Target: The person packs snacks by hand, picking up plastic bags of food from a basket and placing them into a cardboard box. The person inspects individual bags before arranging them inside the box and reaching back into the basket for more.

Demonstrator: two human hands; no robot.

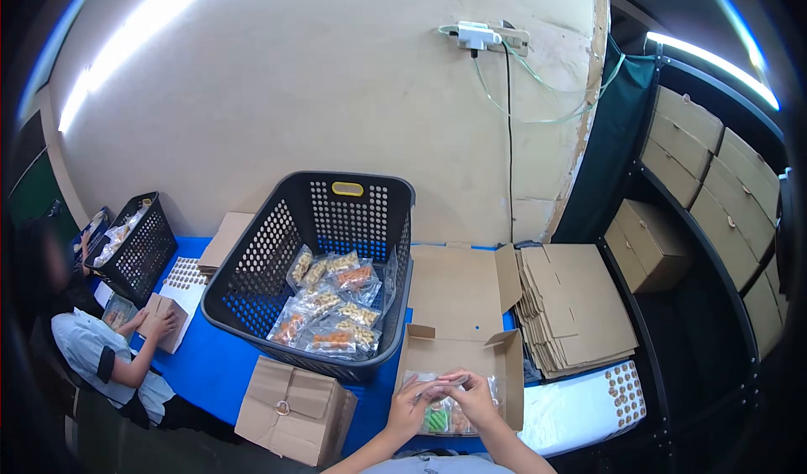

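Over an open cardboard box, my left hand and my right hand meet with bent fingers. Between the fingertips they pinch what looks like the upper part of a clear plastic packet; its contents are mostly hidden by the hands. Below them in the box lie a packet of green pieces and a packet of pale orange pieces. The box's lid is folded back, away from me. A closed cardboard box with a round sticker stands left of my left hand.
A black perforated basket holds several snack packets. At right are flattened cardboard boxes, a sticker sheet and a shelf rack with boxes. A co-worker at left handles a small box beside another basket.
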